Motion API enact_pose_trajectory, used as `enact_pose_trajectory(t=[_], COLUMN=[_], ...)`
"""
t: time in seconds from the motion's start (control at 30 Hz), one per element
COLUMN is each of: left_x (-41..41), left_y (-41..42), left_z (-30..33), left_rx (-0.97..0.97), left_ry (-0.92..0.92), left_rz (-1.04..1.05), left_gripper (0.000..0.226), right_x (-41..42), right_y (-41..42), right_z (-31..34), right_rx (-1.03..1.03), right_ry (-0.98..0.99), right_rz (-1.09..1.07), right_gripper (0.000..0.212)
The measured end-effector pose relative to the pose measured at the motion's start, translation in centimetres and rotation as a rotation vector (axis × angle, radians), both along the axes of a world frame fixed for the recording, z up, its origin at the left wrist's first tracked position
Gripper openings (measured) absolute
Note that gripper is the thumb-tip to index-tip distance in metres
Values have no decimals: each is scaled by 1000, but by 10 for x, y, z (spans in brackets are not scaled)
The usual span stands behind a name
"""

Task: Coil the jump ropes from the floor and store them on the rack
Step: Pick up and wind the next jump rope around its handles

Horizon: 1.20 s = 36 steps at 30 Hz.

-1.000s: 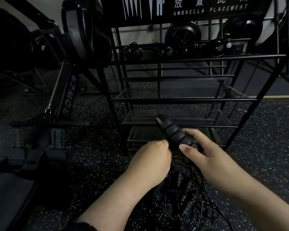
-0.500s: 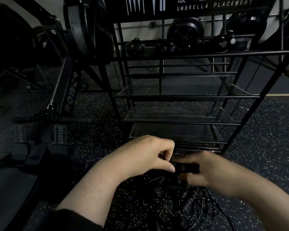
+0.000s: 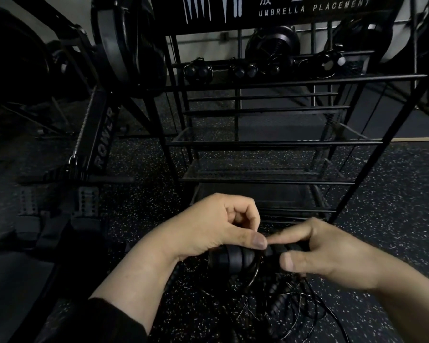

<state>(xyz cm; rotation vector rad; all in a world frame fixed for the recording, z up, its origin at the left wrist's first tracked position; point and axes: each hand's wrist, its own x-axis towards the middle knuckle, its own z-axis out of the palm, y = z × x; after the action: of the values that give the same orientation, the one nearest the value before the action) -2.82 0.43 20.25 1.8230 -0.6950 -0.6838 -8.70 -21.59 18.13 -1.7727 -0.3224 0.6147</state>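
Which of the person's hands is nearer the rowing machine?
Left. The left hand lies on the rowing machine's side; the right hand is farther away, across the handles.

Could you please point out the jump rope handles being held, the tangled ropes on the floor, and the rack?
handles (image 3: 235,257), head view, on the ribbed black grip below the left thumb.
ropes (image 3: 286,308), head view, on the tangled cords on the floor.
rack (image 3: 265,180), head view, on a lower shelf's front bar.

Gym or fitness room. Indicated by speckled rubber floor (image 3: 394,194), rowing machine (image 3: 102,137) marked "ROWER", and black metal rack (image 3: 270,143) beneath "UMBRELLA PLACEMENT" sign (image 3: 312,7).
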Motion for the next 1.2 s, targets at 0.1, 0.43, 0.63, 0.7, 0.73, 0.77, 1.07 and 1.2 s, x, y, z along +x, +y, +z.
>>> enact_pose_trajectory(t=[0.1,0.43,0.63,0.7,0.73,0.77,1.07,1.2], left_x=[-2,-6,-5,-3,-3,-2,5,6], left_y=[-4,-10,-9,-8,-8,-8,2,4], left_z=[-4,-11,-12,-13,-13,-13,-13,-14], left_rx=[3,-21,-9,4,8,10,-136,-113], left_ry=[-18,15,27,28,29,28,154,199], left_rz=[-2,33,23,15,11,12,-44,-58], left_gripper=[20,20,21,22,21,20,29,25], right_x=[-1,-2,-5,-5,-6,-6,-6,-7], right_y=[1,4,10,13,14,15,21,19], right_z=[1,13,15,17,18,18,16,14], right_rx=[21,-152,-240,-237,-235,-234,-89,-106], right_ry=[-12,-3,-5,17,29,34,72,60], right_rz=[-56,-54,-89,-111,-121,-126,-188,-166], right_gripper=[68,52,43,35,32,32,46,52])
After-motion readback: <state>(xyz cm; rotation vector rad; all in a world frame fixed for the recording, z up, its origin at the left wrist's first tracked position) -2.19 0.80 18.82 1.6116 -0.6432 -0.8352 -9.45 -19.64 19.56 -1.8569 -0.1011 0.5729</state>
